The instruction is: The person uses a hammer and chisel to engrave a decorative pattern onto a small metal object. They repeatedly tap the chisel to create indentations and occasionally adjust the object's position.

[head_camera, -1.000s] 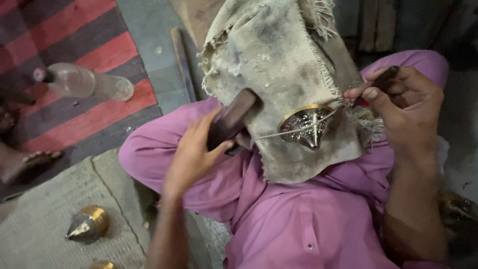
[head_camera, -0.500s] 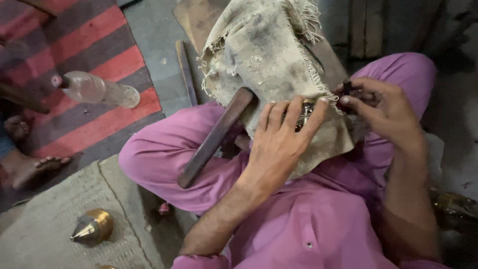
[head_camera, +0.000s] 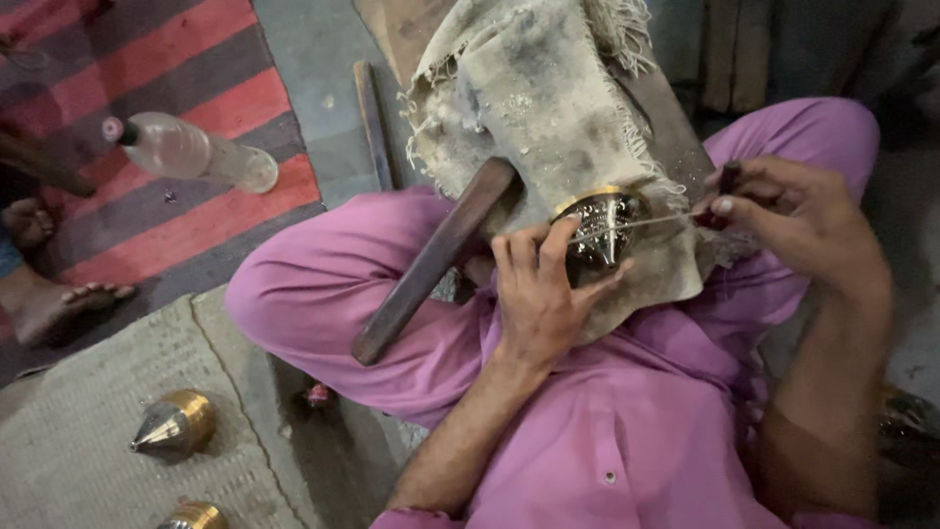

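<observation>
A round engraved brass piece rests on a frayed, dirty cloth draped over a block in my lap. My left hand cups the piece from below, fingers along its near edge. My right hand pinches a thin metal tool with a dark handle; its long tip lies across the brass piece. A dark wooden mallet leans loose against the cloth and my left thigh, held by neither hand.
A plastic bottle lies on a red striped rug. Another person's bare foot shows at left. Two cone-tipped brass pieces sit on a woven mat. A wooden stick lies on the floor.
My left hand let go of the mallet, which now leans loose, and moved onto the brass piece. It has slid down to cup the piece, uncovering its engraved face.
</observation>
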`<state>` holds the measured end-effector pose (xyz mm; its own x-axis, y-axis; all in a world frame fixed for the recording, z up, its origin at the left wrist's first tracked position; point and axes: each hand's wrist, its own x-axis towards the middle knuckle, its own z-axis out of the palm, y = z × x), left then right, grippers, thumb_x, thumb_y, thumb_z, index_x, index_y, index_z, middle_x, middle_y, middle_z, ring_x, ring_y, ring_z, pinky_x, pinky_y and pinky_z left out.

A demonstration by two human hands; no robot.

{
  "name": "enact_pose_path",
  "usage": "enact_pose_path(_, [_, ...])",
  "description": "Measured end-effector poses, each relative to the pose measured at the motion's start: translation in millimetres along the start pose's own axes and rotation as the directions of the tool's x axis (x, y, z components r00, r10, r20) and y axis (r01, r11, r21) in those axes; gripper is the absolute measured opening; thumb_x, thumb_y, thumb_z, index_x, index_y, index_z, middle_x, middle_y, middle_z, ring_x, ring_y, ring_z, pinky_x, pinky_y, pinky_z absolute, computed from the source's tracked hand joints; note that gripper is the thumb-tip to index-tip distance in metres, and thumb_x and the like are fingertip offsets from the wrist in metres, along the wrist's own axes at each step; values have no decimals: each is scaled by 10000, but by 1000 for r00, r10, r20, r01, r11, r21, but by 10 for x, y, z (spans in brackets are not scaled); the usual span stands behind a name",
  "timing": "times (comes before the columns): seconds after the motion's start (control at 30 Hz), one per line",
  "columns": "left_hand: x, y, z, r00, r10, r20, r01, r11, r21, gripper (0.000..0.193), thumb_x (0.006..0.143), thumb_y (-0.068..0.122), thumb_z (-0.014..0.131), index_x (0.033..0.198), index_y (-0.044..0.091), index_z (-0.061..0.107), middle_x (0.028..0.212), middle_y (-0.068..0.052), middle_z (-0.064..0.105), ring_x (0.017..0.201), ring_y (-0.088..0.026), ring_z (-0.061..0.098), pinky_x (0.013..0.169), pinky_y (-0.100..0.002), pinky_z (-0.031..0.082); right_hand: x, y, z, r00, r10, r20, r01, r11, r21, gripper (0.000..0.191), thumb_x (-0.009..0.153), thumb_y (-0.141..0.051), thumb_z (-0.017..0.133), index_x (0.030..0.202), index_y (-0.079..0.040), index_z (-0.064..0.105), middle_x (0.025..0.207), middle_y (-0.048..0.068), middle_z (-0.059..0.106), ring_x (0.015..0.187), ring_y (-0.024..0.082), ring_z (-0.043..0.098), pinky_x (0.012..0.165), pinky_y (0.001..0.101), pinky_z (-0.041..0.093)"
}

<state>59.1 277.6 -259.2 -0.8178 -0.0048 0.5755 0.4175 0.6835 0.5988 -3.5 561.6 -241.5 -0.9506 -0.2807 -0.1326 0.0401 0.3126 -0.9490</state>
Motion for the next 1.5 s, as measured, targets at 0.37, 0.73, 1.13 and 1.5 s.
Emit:
enact_pose_path(0.37, [-250, -202, -99, 997, 10, 78, -1, 993, -117, 319, 884, 189, 866, 1068, 69, 635, 1004, -94, 583, 921, -297, 616, 824, -443, 510, 88, 61, 104, 995, 82, -52, -82, 997, 12, 296, 953, 22, 683, 1248, 46, 671, 1097, 127, 749, 999, 154, 714, 888, 264, 579])
enact_pose_path(0.73, [-156, -322, -133, 1000, -15, 7, 16, 980, -198, 260, 925, 183, 823, 1055, 43, 646, 1003, -122, 601, 909, -273, 632, 767, -391, 535, 109, -499, 377, 888, -108, -447, 166, 982, 91, 164, 1064, 92, 678, 1206, 23, 634, 1019, 124, 729, 935, 168, 751, 901, 264, 650])
enact_pose_path(1.13, [141, -985, -1243, 931, -253, 263, 240, 967, 83, 465, 940, 235, 773, 1319, 26, 602, 1116, -215, 663, 1024, -408, 626, 899, -485, 493, 392, -845, 888, 973, -231, 8, 231, 973, 24, 188, 975, 114, 681, 1153, 58, 662, 1048, 164, 746, 998, 204, 761, 929, 298, 656])
enact_pose_path(1.5, [-114, -1108, -1254, 787, -432, 440, 568, 785, -246, 473, 869, 138, 831, 1251, 16, 579, 979, -138, 729, 873, -206, 720, 796, -338, 566, 516, -1050, 1264, 967, -245, 65, 251, 960, -127, 231, 1006, 77, 698, 1232, 75, 648, 1117, 146, 748, 1075, 182, 750, 954, 273, 639])
